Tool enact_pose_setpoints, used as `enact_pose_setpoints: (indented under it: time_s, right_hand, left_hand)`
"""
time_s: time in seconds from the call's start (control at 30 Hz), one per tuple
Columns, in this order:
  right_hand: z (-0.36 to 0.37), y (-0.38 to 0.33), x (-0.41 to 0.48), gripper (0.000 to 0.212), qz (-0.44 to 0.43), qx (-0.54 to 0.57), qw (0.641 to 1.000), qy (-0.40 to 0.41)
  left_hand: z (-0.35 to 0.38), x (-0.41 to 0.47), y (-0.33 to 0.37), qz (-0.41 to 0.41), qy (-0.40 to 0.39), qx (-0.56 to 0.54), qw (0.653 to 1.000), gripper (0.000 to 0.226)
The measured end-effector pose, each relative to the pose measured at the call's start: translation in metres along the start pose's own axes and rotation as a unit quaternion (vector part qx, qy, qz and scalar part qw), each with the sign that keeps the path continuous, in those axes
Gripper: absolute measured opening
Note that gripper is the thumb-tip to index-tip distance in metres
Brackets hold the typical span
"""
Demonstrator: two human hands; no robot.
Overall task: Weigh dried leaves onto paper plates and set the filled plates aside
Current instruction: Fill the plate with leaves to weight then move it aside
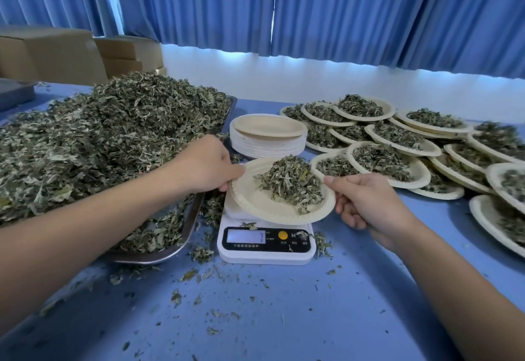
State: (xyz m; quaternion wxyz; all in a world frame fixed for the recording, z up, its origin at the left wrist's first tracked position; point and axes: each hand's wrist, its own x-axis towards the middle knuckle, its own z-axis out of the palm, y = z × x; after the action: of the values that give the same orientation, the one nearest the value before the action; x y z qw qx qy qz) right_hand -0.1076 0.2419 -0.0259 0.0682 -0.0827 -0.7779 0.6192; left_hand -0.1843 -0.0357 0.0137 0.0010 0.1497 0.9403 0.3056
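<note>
Head view: the right hand's (366, 201) fingers (331, 181) pinch the right rim of the paper plate (264, 204), thumb on top and the rest curled beneath. The left hand (204, 164) grips the opposite rim the same way. The plate is tilted over the platform of the kitchen scale (267, 255); whether it touches the platform I cannot tell. Its heap of dried leaves (292, 181) sits towards the right-hand side. The overlapping filled plates (426, 174) lie directly right along the bench (255, 318), just beyond the right knuckles. Setting this one aside is probably a rightward carry, with the right hand nearer.
</note>
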Motion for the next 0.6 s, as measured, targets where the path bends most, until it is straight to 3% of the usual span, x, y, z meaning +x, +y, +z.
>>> enact_pose_setpoints:
  time_s: [0.27,0.4,0.6]
  right_hand:
    - [-0.027,-0.008,-0.009,0.053,0.037,0.074,0.995,0.054]
    - [-0.056,-0.012,-0.010,0.034,0.045,0.106,0.988,0.108]
    - [-0.106,-0.007,-0.015,0.017,0.042,0.103,0.980,0.164]
  left_hand:
    - [0.021,0.017,0.037,-0.045,-0.014,-0.211,0.976,0.032]
    - [0.048,0.030,0.069,-0.070,-0.075,-0.354,0.930,0.015]
    - [0.091,0.048,0.124,-0.065,-0.088,-0.400,0.910,0.011]
